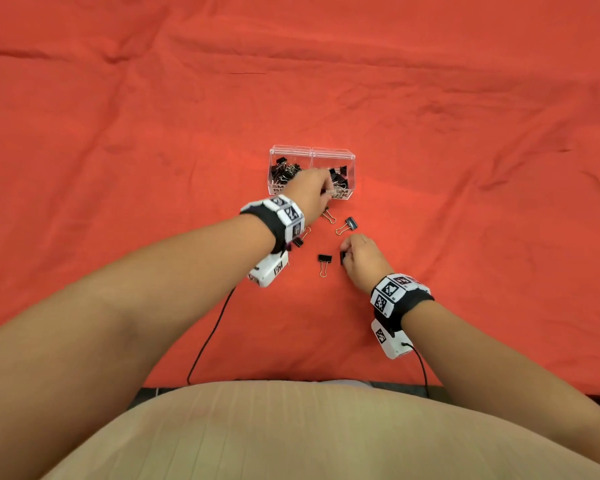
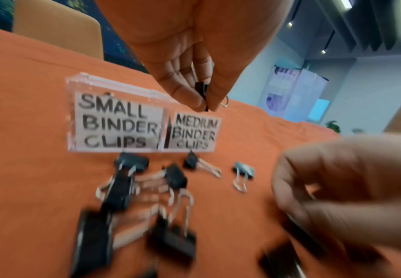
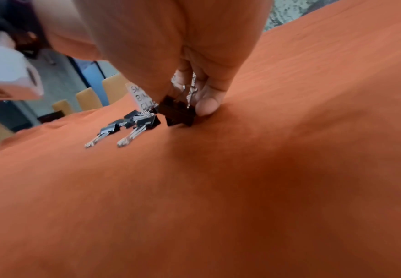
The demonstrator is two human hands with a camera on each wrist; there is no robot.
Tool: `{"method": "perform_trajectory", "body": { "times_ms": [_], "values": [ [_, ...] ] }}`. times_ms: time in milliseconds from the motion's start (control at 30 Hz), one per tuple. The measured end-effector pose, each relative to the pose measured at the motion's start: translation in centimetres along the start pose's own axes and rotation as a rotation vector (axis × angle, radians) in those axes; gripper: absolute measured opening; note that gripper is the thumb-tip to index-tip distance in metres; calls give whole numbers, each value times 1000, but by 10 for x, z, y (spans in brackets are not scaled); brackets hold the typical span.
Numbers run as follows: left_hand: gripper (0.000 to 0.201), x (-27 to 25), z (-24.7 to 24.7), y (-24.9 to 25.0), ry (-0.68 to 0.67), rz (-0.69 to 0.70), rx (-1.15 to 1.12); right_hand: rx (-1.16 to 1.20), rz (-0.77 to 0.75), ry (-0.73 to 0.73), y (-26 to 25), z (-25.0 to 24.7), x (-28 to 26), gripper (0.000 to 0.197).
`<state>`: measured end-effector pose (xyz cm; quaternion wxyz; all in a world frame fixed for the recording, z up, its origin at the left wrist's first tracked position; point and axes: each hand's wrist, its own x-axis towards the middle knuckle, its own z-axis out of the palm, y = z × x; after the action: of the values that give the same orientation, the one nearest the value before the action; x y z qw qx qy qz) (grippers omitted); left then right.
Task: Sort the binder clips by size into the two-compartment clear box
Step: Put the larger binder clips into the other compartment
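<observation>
A clear two-compartment box (image 1: 312, 154) stands on the orange cloth, labelled small binder clips (image 2: 116, 122) on the left and medium (image 2: 194, 133) on the right; both halves hold black clips. My left hand (image 1: 309, 192) hovers over the box's front, around the divider, pinching a black binder clip (image 2: 202, 92) between thumb and fingertips. My right hand (image 1: 357, 254) is down on the cloth, gripping another black clip (image 3: 178, 112) that touches the fabric. Several loose clips (image 1: 324, 259) lie between the box and my hands.
The wrinkled orange cloth (image 1: 118, 168) covers the whole table. Black cables (image 1: 208, 337) trail from both wrist cameras toward the near table edge. Tan chairs (image 3: 87, 97) stand beyond the table.
</observation>
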<state>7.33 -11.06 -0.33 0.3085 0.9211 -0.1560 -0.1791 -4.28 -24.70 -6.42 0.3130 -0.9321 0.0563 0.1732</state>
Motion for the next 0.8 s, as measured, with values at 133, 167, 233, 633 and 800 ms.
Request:
{"method": "perform_trajectory", "body": {
  "times_ms": [133, 167, 233, 633, 800],
  "values": [
    [20, 29, -18, 4, 30, -64, 13, 191, 133, 76, -7, -18, 7, 20],
    [24, 31, -19, 4, 15, -64, 12, 208, 146, 106, -10, -25, 11, 21],
    [32, 30, -18, 3, -16, -25, 19, 254, 155, 153, -16, -41, 24, 19],
    [32, -58, 56, -31, -358, 171, 315, 13, 38, 89, -79, -92, 88, 17],
    [33, -64, 62, -32, -340, 201, 399, -309, 7, -232, -49, -49, 44, 18]
  ]
}}
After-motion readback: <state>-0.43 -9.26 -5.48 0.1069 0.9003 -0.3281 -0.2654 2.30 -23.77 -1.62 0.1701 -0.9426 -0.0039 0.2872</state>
